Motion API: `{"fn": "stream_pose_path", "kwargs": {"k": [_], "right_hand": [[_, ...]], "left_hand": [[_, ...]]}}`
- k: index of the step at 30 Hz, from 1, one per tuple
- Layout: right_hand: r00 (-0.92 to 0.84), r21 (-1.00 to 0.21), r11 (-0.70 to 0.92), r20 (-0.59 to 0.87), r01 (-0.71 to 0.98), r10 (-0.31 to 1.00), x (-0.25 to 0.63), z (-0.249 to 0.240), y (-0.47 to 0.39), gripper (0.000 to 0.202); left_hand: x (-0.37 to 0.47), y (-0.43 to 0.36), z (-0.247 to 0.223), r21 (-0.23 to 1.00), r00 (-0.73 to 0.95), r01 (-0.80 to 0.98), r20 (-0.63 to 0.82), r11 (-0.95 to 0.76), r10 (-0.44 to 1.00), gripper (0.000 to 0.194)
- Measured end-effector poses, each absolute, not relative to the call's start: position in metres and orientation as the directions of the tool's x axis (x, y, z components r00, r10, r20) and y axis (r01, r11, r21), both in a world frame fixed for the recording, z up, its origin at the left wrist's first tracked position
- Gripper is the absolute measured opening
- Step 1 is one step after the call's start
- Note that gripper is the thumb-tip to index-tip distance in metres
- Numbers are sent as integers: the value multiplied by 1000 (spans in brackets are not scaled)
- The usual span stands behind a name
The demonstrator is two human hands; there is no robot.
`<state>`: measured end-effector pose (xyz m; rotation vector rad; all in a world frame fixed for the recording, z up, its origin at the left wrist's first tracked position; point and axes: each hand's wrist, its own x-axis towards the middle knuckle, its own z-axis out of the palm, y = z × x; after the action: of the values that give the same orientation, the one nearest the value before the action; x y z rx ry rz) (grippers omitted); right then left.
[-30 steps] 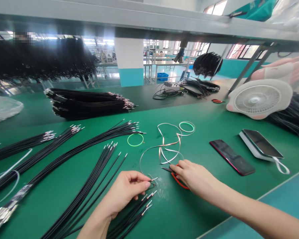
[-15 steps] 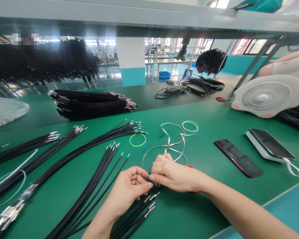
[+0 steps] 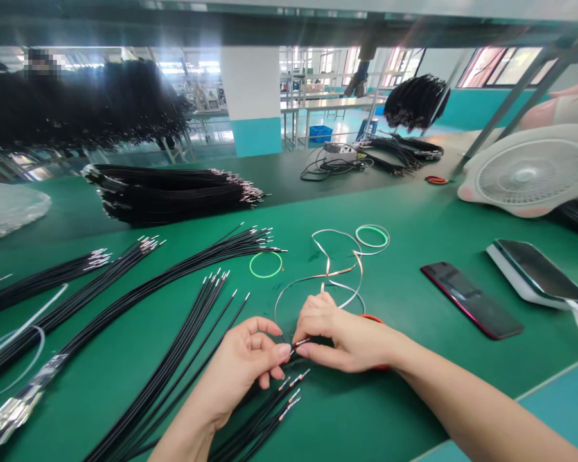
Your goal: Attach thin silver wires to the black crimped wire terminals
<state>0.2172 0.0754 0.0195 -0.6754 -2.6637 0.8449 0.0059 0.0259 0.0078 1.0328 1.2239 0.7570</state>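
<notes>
My left hand (image 3: 255,353) pinches a thin black cable (image 3: 295,348) near its metal-tipped end. My right hand (image 3: 340,330) is curled beside it, its thumb and forefinger closed around the same cable end. A thin white and copper-coloured strip (image 3: 344,276) lies in loops beyond my right hand, one part running up to its knuckles; whether it is gripped there is hidden. An orange-red ring (image 3: 373,317) shows partly behind my right wrist. Below my hands lie several black cables with metal tips (image 3: 270,410), and another bunch of black cables (image 3: 183,346) fans out to the left.
A green ring (image 3: 266,264) and a green-and-white coil (image 3: 372,237) lie ahead. To the right are a phone (image 3: 472,298), a white boxy device (image 3: 539,273) and a fan (image 3: 530,170). A large cable bundle (image 3: 173,196) lies at the back left, under a shelf edge (image 3: 289,29).
My fingertips have parted slightly, and the cable's tip now shows between them. The view has tilted down a little, so things beyond my hands sit higher in the picture or farther right.
</notes>
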Motion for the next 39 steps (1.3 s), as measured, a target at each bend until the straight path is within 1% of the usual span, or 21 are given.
{"fn": "stream_pose_path", "kwargs": {"k": [3,5,8,11,12,14,16,17,19,21,23,24,27,29,31,34,37,39], "right_hand": [[-840,-604,708,114,366,530,215,20,74,21],[-843,-594,722,131,355,522,213,18,74,21],[-842,-557,758,181,338,508,211,13,74,19],[-807,-545,765,245,344,537,211,10,76,19],[-792,-554,758,263,344,551,212,10,77,19],[-763,-577,741,289,343,579,213,12,80,20],[-743,-592,730,305,342,596,215,13,83,19],[-739,-595,728,311,339,598,216,14,85,18],[-753,-594,733,303,330,584,217,13,86,16],[-790,-582,745,266,326,553,217,12,87,14],[-821,-561,757,219,335,527,216,10,86,14],[-828,-552,760,203,343,522,215,9,86,15],[-805,-552,750,219,364,552,214,6,86,16],[-755,-582,723,264,371,600,212,3,86,17],[-695,-627,686,303,370,652,210,1,86,18],[-638,-682,638,321,357,700,208,0,86,18],[-594,-743,588,327,319,735,207,0,83,21],[-573,-816,520,307,252,760,206,1,79,27]], "left_hand": [[6,27,7,927,202,69,-375,368,905,38],[7,27,7,930,199,71,-368,361,908,38],[5,27,8,931,201,63,-364,359,910,35],[1,26,12,937,189,62,-350,345,917,29],[0,25,15,936,208,90,-351,339,913,26],[-3,23,19,931,316,201,-356,304,879,19],[-3,21,22,915,445,346,-355,208,822,19],[-2,19,22,898,482,411,-358,155,800,20],[2,17,19,857,474,506,-366,92,800,15],[7,17,13,834,439,543,-378,95,815,13],[10,18,6,853,411,508,-360,118,837,16],[12,19,3,867,387,485,-326,111,862,18],[13,25,-6,869,261,494,-113,-32,959,20],[14,28,-10,833,237,538,1,-133,971,16],[14,31,-13,831,247,536,15,-150,969,13],[15,33,-14,873,211,478,-3,-101,977,13],[15,33,-11,935,137,355,-41,-11,990,15],[17,32,-8,968,109,241,-93,64,990,20]]}}
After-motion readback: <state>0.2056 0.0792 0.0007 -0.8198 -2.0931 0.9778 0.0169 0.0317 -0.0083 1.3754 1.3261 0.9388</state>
